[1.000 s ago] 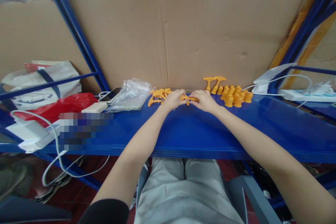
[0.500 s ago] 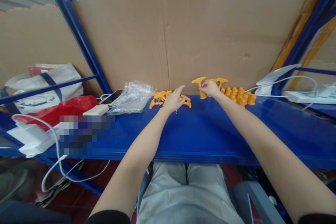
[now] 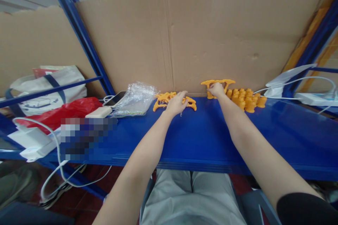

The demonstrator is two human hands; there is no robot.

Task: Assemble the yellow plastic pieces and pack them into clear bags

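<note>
My right hand is closed on the leg of an orange plastic piece, which has a wide curved top bar and stands upright near the cardboard. Just right of it, several orange stubby pieces are grouped in rows. My left hand lies over a pile of orange curved plastic pieces, with fingers stretched and the thumb apart. A thin chain-like strand hangs below that hand. The fingertips partly cover the pile, and my right fingers hide some of the held leg.
A tall cardboard sheet backs the blue shelf. To the left are clear plastic bags, a phone, a red bag, a tote bag and white chargers with cables. A power strip is at right.
The orange piece in my right hand has come down and now stands near the shelf surface. My left fingers have lowered onto the pile. The view has shifted slightly.
</note>
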